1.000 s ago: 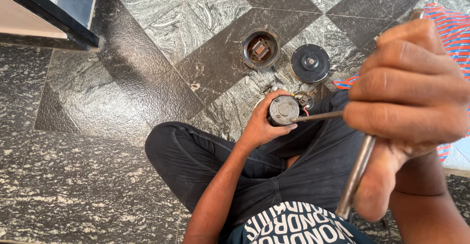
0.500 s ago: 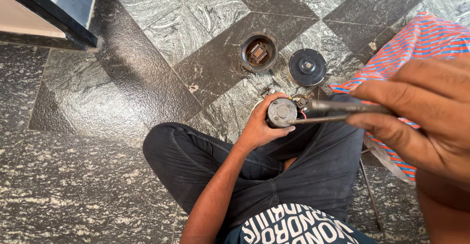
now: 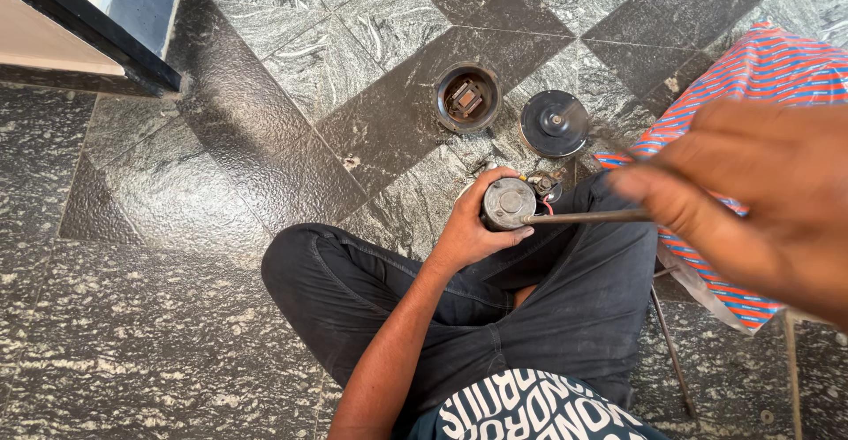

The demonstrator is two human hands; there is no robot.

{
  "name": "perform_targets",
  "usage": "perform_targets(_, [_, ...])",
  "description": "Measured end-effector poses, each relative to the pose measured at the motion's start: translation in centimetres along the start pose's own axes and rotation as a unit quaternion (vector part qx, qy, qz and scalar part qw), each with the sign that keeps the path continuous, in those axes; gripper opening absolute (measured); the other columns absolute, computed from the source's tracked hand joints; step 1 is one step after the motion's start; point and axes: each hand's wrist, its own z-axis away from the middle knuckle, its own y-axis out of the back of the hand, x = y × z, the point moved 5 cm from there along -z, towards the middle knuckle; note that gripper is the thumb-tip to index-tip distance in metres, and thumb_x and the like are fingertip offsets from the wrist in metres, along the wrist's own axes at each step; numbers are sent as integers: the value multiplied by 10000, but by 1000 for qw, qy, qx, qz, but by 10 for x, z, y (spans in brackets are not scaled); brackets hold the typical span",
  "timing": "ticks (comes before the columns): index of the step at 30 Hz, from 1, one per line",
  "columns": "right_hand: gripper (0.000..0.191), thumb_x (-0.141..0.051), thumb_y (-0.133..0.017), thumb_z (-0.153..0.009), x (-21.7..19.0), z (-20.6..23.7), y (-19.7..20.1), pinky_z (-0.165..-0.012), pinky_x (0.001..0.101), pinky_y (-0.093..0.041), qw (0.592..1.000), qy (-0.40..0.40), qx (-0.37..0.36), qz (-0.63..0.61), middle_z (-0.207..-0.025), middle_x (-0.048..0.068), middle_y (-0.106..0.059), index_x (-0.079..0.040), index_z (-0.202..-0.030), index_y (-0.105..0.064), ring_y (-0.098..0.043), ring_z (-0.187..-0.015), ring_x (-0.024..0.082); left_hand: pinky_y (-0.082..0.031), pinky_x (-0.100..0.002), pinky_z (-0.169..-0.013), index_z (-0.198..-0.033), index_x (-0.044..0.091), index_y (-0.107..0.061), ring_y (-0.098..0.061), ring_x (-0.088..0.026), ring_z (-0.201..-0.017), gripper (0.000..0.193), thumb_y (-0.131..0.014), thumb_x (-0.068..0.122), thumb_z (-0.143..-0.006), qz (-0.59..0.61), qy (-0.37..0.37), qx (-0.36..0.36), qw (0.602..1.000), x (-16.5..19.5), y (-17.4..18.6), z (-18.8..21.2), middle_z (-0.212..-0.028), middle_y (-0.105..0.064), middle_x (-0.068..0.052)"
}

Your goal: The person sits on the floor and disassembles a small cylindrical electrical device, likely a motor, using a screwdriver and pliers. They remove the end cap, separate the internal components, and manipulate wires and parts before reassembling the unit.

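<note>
Left hand [image 3: 466,228] wrapped around grimy grey cylindrical motor [image 3: 508,203], blurred right hand [image 3: 760,201] apparently gripping thin metal rod [image 3: 587,217].

**Floor and what sits on it**

Polished stone floor [image 3: 265,157], grey and black tiles in a diagonal pattern. Directly on it: open round metal housing [image 3: 466,97], black round cover [image 3: 554,123] just beside it, red-and-blue striped sack [image 3: 768,69] at right. Person sits cross-legged on the tiles.
</note>
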Motion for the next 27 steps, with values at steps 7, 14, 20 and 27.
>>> perform_targets(7, [476, -446, -507, -1084, 32, -26, -19, -781, 457, -487, 831, 159, -144, -513, -805, 55, -665, -62, -894, -716, -599, -785, 247, -540, -385, -1092, -1408, 142, -539, -675, -229, -1234, 809, -928, 134, -699, 12, -2, 2, 1000, 2, 0, 1, -1282, -679, -77])
perform_targets(14, [508, -505, -421, -1115, 29, 3, -97, -757, 429, -471, 619, 97, 134, -768, -673, 68, -428, -63, -1008, -647, -480, -695, 187, -527, -374, -1086, -1410, 118, -538, -672, -227, -1230, 810, -927, 125, -699, 9, -25, 10, 1000, 9, 2, 1, -1280, -676, -79])
perform_targets(20, [455, -395, -517, -1129, 7, 43, -71, -913, 426, -496, 833, 41, 305, -460, -812, 155, -625, 27, -1032, -655, -592, -852, 240, -538, -365, -1076, -1399, 117, -551, -680, -221, -1218, 790, -922, 115, -701, 14, -27, 18, 999, 7, 3, 3, -1278, -686, -77])
perform_targets(27, [231, -185, -688, -1083, 0, 47, -69, -728, 295, -490, 861, -7, 342, -376, -904, 165, -728, 37, -1020, -703, -649, -787, 212, -551, -367, -1076, -1390, 121, -556, -684, -214, -1224, 782, -931, 141, -704, 25, 6, 9, 1000, 2, 1, 2, -1266, -693, -74])
